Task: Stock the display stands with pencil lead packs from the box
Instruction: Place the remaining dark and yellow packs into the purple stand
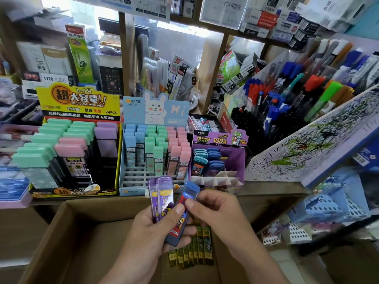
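Observation:
My left hand [151, 232] grips two purple lead packs [161, 196] fanned upright, and its thumb lies across a blue lead pack [183, 212]. My right hand [217, 210] pinches that blue pack near its top. Both hands hover over an open cardboard box [82, 232] with a row of several yellow-green packs [192, 251] on its floor. On the shelf behind stand three displays: a yellow stand [75, 140], a pale blue rabbit stand [153, 150] and a purple stand [218, 158] holding teal and blue packs, with its front slots bare.
Racks of pens and markers [297, 93] rise on the right behind a scribbled test pad [311, 144]. Boxed stationery fills the shelves above. A pale blue basket [328, 203] sits low at the right, and a lilac tray [12, 199] at the left.

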{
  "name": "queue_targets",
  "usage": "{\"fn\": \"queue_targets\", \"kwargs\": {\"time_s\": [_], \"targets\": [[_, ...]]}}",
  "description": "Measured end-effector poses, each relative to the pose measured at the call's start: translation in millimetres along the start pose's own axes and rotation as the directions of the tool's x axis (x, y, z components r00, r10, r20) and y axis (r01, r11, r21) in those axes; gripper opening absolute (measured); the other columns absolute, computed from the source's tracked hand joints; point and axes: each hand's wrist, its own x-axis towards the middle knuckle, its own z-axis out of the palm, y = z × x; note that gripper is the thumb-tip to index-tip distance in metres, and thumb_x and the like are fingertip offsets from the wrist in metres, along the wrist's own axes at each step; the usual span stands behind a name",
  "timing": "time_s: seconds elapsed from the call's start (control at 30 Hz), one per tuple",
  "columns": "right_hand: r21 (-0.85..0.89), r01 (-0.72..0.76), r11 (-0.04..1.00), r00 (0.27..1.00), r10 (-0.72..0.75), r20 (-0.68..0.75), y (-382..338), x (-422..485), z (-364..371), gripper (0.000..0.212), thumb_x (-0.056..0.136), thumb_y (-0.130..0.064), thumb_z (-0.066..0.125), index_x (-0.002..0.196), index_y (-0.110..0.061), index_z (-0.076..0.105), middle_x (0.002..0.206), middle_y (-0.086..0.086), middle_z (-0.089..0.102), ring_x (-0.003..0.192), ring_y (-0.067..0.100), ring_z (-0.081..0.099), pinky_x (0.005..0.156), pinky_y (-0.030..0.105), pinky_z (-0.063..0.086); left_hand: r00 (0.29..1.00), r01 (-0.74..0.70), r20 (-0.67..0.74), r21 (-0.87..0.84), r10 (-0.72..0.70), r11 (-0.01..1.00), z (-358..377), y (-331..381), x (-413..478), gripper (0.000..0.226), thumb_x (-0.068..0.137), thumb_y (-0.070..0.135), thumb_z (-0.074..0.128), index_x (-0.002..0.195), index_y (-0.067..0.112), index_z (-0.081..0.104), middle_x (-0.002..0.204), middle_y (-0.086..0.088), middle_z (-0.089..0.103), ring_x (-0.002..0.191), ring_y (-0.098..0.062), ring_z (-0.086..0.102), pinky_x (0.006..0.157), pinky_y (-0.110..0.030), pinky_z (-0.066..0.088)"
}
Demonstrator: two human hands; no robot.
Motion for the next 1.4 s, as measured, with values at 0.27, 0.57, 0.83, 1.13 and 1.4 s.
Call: {"fn": "queue_targets", "kwargs": {"time_s": [0.27,0.57,0.83,1.13,1.4], "targets": [[0.075,-0.023,0.997,1.0,0.022,0.009,-2,-1,-6,0.021,0.085,-0.037,0.082,0.093,-0.018,0.077,0.09,0.009,0.078,0.072,0.012,0.068,0.058,0.023,0.052,0.996,0.085,-0.014,-0.076,-0.087,0.993,0,4,1,0.04,0.084,0.045,0.063,0.103,0.01,0.071,0.092,-0.026,0.077,0.078,-0.039,0.077,0.052,-0.036,0.063],[0.077,0.1,0.992,0.97,-0.079,-0.231,-18,6,-45,0.011,0.084,-0.017,0.077,0.094,-0.012,0.077,0.083,0.014,0.076,0.068,0.018,0.069,0.058,0.021,0.057,0.998,0.052,-0.045,-0.006,-0.052,0.999,-5,2,4,0.041,0.079,0.052,0.063,0.09,0.015,0.078,0.093,-0.02,0.078,0.075,-0.032,0.078,0.054,-0.033,0.062],[-0.116,0.238,0.964,0.919,-0.262,-0.295,-21,26,-64,0.018,0.09,-0.009,0.074,0.099,-0.025,0.076,0.084,0.004,0.079,0.073,0.017,0.075,0.066,0.021,0.06,0.998,0.042,-0.046,-0.003,-0.042,0.999,-3,6,3,0.047,0.08,0.048,0.062,0.098,0.007,0.073,0.087,-0.022,0.077,0.058,-0.027,0.072,0.045,-0.03,0.058],[-0.241,0.269,0.933,0.881,-0.339,-0.331,-20,43,-63,0.021,0.091,-0.004,0.073,0.097,-0.025,0.075,0.085,-0.006,0.079,0.078,0.011,0.076,0.07,0.019,0.06,0.996,0.076,-0.04,-0.032,-0.077,0.997,-5,9,2,0.043,0.081,0.046,0.063,0.096,0.007,0.075,0.089,-0.024,0.077,0.06,-0.028,0.072,0.045,-0.031,0.058],[-0.382,0.2,0.902,0.885,-0.334,-0.324,-5,53,-60,0.017,0.093,-0.014,0.074,0.098,-0.03,0.075,0.084,-0.015,0.076,0.08,0.003,0.073,0.07,0.017,0.06,0.994,0.101,-0.03,-0.004,-0.102,0.995,-7,8,3,0.029,0.091,0.029,0.063,0.104,0.005,0.072,0.089,-0.022,0.077,0.061,-0.027,0.073,0.046,-0.031,0.059]]}}
